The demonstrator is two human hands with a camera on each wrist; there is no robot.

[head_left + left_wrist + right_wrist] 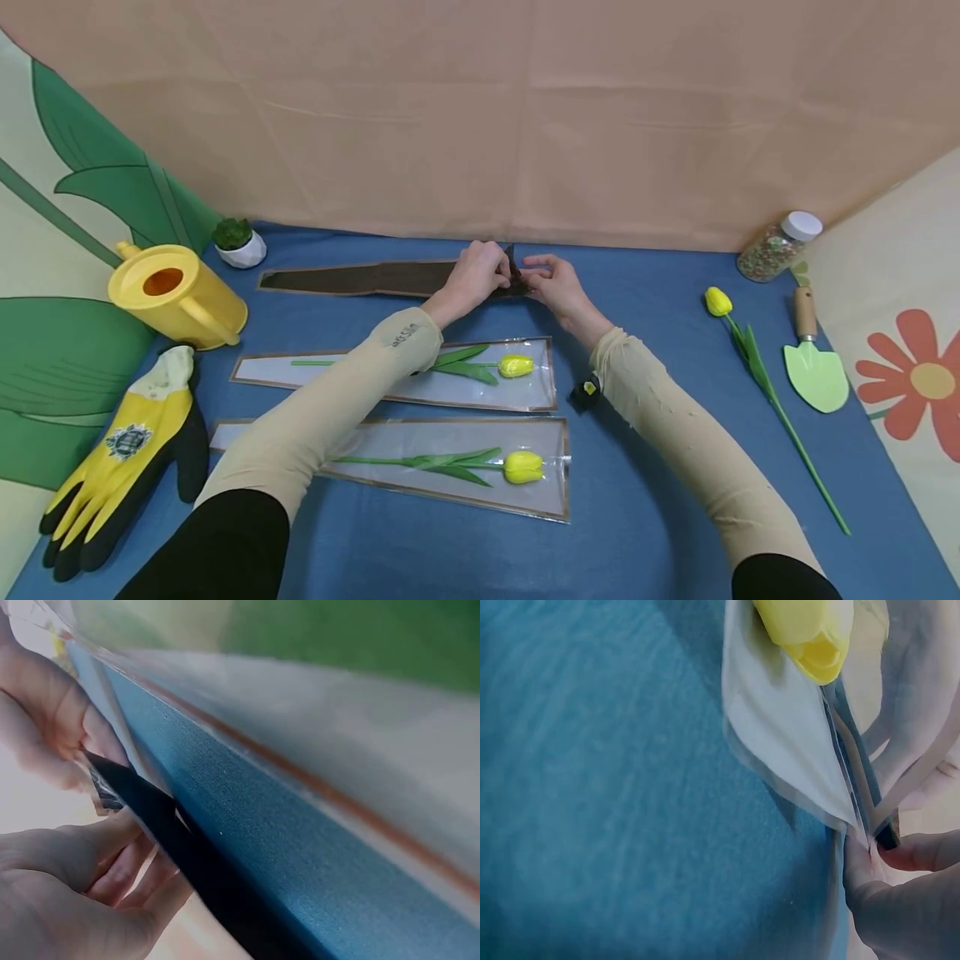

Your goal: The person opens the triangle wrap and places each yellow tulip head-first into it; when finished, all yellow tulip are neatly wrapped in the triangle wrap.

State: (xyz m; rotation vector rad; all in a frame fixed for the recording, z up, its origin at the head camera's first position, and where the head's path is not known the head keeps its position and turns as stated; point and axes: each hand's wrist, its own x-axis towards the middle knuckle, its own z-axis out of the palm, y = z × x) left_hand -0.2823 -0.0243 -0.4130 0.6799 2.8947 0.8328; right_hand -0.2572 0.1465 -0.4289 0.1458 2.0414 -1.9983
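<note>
At the back of the table lies a long dark flower sleeve (341,280) with a tan border. My left hand (474,275) pinches it near its right end, where the film stands up in a dark fold. On the other side of that opening, my right hand (558,290) holds the edge between thumb and finger. Close up in the right wrist view, the right hand's fingertips (922,851) grip the film's edge. The left hand (75,892) fills the lower left of the left wrist view, beside the dark film (161,814); the fold partly hides its fingertips.
Two clear-fronted sleeves, each with a yellow tulip (516,365) (522,467), lie nearer me. To the left are a watering can (180,296), a glove (127,458) and a potted succulent (240,242). A loose tulip (765,379), trowel (816,375) and jar (776,248) lie right.
</note>
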